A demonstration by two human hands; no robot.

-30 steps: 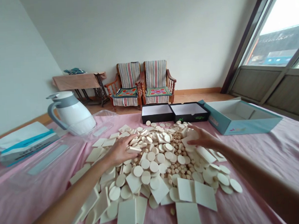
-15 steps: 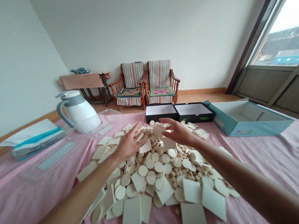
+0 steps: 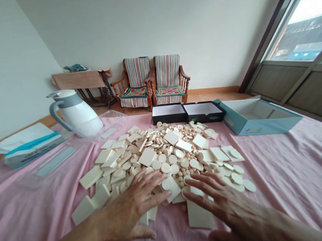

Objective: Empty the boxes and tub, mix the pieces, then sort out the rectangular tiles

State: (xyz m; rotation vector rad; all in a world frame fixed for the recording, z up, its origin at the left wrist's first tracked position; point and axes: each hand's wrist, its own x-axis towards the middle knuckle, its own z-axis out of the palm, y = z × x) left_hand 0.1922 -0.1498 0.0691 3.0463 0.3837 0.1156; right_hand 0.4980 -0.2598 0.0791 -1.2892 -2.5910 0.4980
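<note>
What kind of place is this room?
It looks like a room in someone's home, probably. Two wooden armchairs with striped covers stand by the wall, near a cloth-draped treadle table, and a white jug stands close by.

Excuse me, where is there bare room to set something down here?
The widest patch of pink cloth lies right of the pile of cream discs and squares, below the teal box. A narrow strip separates the pile from the clear plastic tray. It is crowded throughout the pile, up to the left hand and right hand.
</note>
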